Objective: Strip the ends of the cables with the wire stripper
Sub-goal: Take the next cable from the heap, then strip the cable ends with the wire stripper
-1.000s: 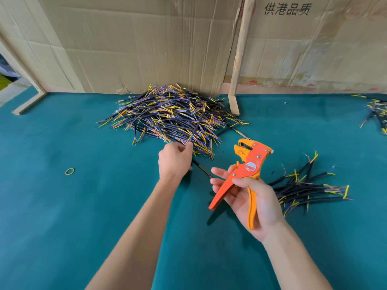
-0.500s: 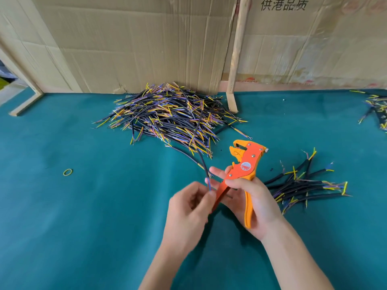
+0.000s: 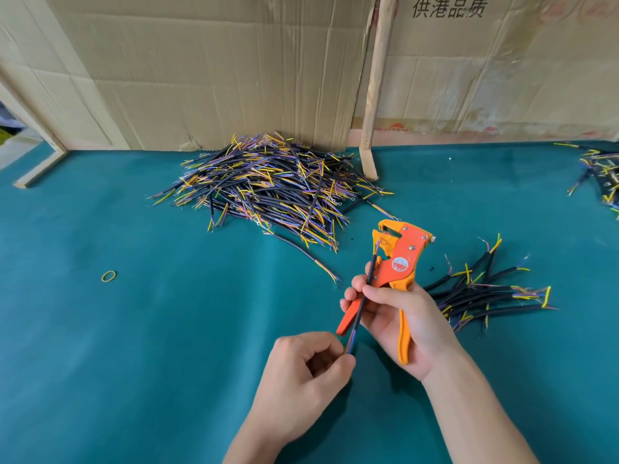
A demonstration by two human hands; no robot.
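Head view. Right hand point(image 3: 398, 316) grips the orange wire stripper point(image 3: 395, 262) by its handles, head upward. Left hand point(image 3: 301, 370) pinches the lower end of one black cable point(image 3: 363, 296); its thin coloured cores reach into the stripper's head. No containers: a large loose cable pile point(image 3: 268, 189) lies against the creased cardboard point(image 3: 201, 78), a smaller bundle point(image 3: 485, 293) right of the stripper, all on the teal felt table point(image 3: 100, 363). Yellow rubber band point(image 3: 109, 276) far left. Versus 0.5 s ago: cable now raised into the head; left hand lower.
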